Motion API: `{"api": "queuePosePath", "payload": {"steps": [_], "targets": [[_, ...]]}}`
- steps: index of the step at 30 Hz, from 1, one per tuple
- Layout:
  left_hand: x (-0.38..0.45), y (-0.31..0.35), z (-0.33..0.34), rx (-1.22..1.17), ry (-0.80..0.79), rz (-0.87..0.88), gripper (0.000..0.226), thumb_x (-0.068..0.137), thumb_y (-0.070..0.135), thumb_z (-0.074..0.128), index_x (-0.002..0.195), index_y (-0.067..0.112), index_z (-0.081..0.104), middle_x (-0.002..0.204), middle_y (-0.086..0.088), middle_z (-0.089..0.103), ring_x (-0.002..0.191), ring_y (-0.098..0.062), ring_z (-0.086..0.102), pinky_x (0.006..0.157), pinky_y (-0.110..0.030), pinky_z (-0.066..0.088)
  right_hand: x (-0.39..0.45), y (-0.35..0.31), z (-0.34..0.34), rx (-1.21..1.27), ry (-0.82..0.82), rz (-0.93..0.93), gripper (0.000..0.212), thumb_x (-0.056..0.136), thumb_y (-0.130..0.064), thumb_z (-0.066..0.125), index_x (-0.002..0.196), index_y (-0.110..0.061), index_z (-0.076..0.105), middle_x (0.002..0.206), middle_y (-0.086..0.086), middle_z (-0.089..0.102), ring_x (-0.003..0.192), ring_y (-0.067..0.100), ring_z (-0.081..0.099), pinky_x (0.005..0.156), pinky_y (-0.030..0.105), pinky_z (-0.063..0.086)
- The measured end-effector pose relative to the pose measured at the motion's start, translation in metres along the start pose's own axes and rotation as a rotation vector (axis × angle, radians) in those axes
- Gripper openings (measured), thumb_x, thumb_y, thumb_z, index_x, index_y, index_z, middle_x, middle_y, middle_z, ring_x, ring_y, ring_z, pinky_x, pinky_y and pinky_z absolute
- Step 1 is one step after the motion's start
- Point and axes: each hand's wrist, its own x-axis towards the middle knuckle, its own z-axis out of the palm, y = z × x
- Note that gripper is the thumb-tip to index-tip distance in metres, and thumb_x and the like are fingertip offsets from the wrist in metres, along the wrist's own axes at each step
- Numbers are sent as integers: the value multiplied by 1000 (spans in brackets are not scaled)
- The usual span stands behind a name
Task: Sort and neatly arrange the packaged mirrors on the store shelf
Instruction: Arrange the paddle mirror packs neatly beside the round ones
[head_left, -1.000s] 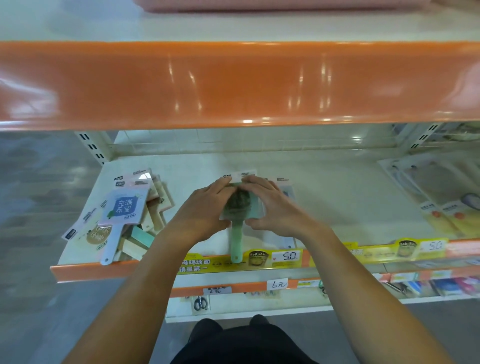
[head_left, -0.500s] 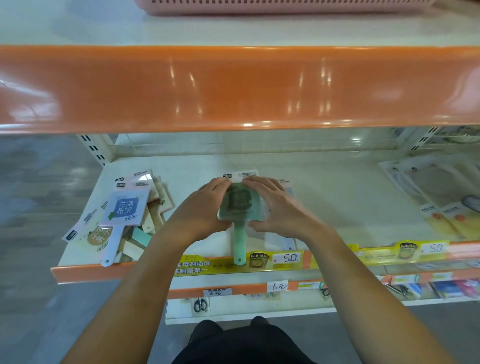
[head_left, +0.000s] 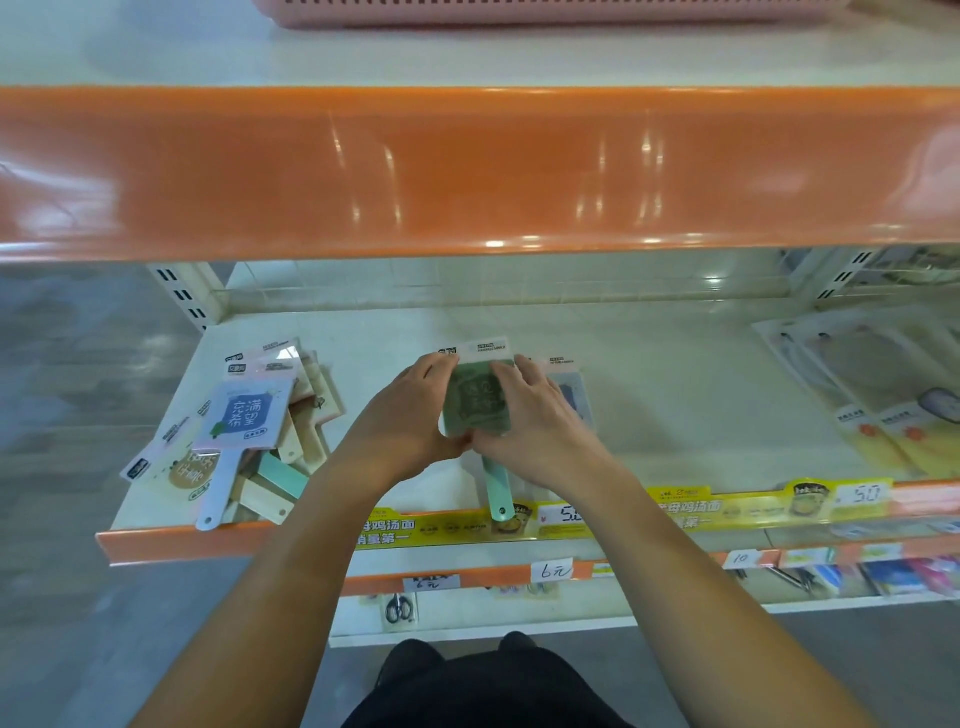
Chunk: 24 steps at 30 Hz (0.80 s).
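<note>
Both hands grip a packaged green handheld mirror (head_left: 477, 402) over the middle of the white shelf (head_left: 649, 395), the left hand (head_left: 402, 423) curled round its left edge and the right hand (head_left: 535, 415) round its right edge. Its handle points toward the shelf's front lip. A loose heap of packaged mirrors (head_left: 244, 431) lies at the shelf's left end, well apart.

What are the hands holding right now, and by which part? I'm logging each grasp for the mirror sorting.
Both hands, left and right, hold the green packaged mirror by the two side edges of its head; the handle hangs free toward the shelf edge.
</note>
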Motion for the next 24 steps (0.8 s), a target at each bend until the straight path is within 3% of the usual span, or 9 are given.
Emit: {"api": "queuePosePath", "payload": {"steps": [5, 10, 14, 24], "targets": [[-1, 0, 2, -19, -32, -7, 95, 74, 40, 77, 148, 13, 24, 152, 2, 29, 136, -16, 34, 104, -29, 36, 0, 1, 0, -54, -52, -5, 77, 75, -36, 72, 140, -20, 34, 129, 4, 40, 112, 22, 39, 88, 31, 40], [0, 1, 1, -38, -42, 0, 91, 78, 38, 75, 148, 15, 22, 153, 3, 27, 135, -16, 35, 103, -30, 35, -2, -2, 3, -157, -62, 35, 100, 72, -44, 77, 150, -15, 20, 148, 9, 25, 126, 28, 31, 101, 41, 42], [2, 2, -2, -54, -30, 27, 89, 81, 33, 73, 149, 15, 20, 154, 4, 24, 136, -16, 35, 103, -29, 35, 1, -6, 8, -150, 0, 70, 101, 75, -40, 76, 152, -14, 16, 143, 11, 28, 127, 29, 33, 102, 42, 43], [1, -9, 0, -143, -109, 31, 86, 84, 40, 66, 151, 16, 17, 157, 5, 17, 142, -12, 23, 111, -27, 24, -1, -7, 5, -180, -33, 33, 99, 79, -43, 73, 153, -8, 16, 149, 12, 23, 134, 30, 26, 108, 42, 37]]}}
